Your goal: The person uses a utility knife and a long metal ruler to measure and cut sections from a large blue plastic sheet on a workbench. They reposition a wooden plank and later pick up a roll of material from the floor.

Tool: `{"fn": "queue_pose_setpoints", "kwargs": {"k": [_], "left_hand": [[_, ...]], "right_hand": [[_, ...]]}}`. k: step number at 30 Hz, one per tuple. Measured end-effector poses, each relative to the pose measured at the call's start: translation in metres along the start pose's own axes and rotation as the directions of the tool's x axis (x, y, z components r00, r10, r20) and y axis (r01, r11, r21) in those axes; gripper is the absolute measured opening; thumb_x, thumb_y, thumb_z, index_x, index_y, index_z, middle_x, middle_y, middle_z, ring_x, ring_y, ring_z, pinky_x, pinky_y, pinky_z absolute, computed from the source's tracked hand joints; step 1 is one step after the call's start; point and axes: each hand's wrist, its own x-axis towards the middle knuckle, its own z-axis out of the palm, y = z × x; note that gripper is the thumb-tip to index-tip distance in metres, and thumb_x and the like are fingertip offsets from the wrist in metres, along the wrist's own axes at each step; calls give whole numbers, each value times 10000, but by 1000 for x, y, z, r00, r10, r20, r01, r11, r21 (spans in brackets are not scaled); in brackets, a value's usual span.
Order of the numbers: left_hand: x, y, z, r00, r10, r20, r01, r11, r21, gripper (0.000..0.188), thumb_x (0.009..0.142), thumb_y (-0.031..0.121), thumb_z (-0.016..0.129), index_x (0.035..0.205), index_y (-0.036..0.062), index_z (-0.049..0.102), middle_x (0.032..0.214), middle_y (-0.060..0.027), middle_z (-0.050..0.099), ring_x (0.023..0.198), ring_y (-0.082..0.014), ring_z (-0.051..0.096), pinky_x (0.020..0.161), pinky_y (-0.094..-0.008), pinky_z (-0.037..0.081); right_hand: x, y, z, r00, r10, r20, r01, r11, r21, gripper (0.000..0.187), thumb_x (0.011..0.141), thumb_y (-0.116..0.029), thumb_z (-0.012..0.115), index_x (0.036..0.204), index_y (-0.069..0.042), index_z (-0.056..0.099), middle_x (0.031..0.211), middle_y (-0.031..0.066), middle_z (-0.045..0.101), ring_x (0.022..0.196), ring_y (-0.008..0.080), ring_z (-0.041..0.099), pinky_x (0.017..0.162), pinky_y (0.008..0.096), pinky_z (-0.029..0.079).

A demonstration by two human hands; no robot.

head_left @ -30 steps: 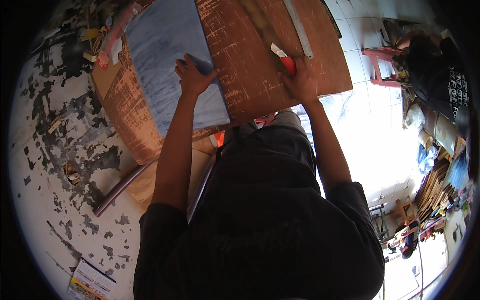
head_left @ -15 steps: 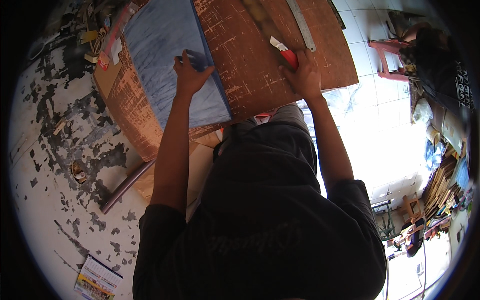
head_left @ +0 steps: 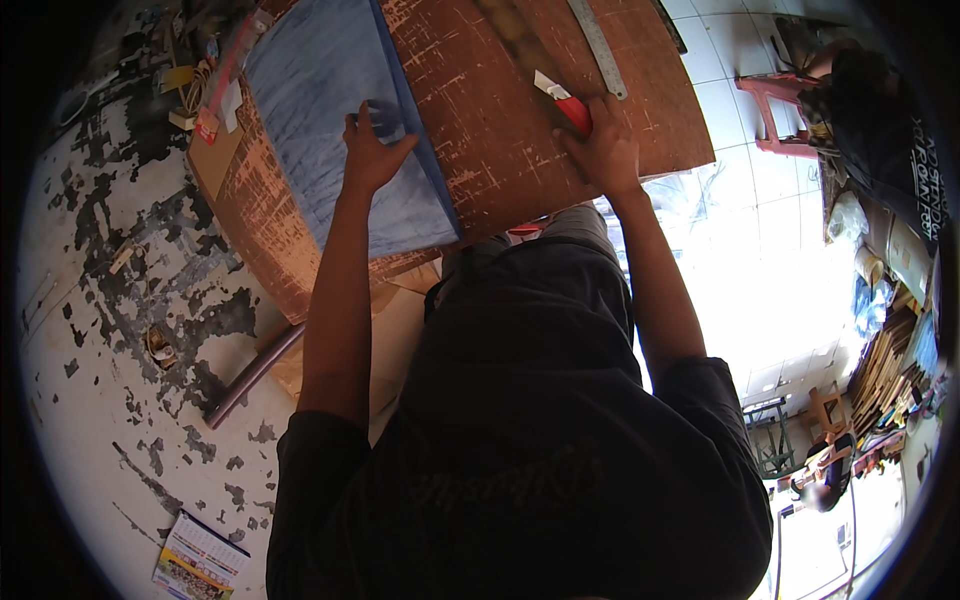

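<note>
A blue, streaky sheet (head_left: 320,90) with a darker blue strip along its right edge lies on a worn brown board (head_left: 490,150). Over the sheet, close to that edge, my left hand (head_left: 375,155) has its thumb and fingers spread. A dark patch shows between them; whether it is shadow, I cannot tell. My right hand (head_left: 608,155) is closed around what looks like a red utility knife (head_left: 572,110), its pale tip pointing away to the upper left, over the board. Just beyond that hand lies a metal ruler (head_left: 597,45).
Odds and ends, including a pink-red strip (head_left: 232,80), crowd the board's far left. A dark tube (head_left: 255,375) projects below the board's left side. At right are a red stool (head_left: 770,115), a person in dark clothing (head_left: 885,140) and stacked wood strips (head_left: 885,365).
My left hand has shifted slightly left, its thumb drawing back from the sheet's right edge. The right hand keeps its hold on the red knife. The whole view has shifted a little.
</note>
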Motion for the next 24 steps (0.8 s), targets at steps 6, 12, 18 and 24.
{"fn": "queue_pose_setpoints", "kwargs": {"k": [6,12,18,24], "left_hand": [[-2,1,-1,1000,-2,-8,2,1000,-14,1180,779,534,836,1658,47,217,1659,-339,197,1472,-455,408,1143,-502,460],[-2,-4,0,999,28,-24,-29,998,-48,1166,771,492,842,1646,18,234,1631,-332,271,1463,-434,428,1152,-474,446],[-1,-6,1,998,47,-45,-49,998,-48,1150,771,468,842,1636,-6,250,1577,-295,364,1392,-395,504,1130,-463,462],[4,-16,5,996,71,-45,-74,995,-66,1120,776,434,848,1626,-15,274,1503,-257,450,1315,-343,563,1094,-445,486]], "right_hand": [[0,0,-1,1000,-21,-18,21,1000,-6,520,777,-338,885,1136,-64,626,1112,145,617,979,401,682,819,507,552],[2,-7,-5,995,67,76,-66,998,-10,492,795,-328,857,1178,-93,657,1189,127,603,1040,384,686,857,507,561],[2,-5,-5,995,64,74,-63,998,-21,494,793,-336,856,1174,-93,657,1188,125,603,1033,383,689,853,507,561],[2,-3,-3,996,47,73,-46,999,-26,491,800,-333,852,1180,-93,656,1189,126,605,1052,382,683,869,505,558]]}}
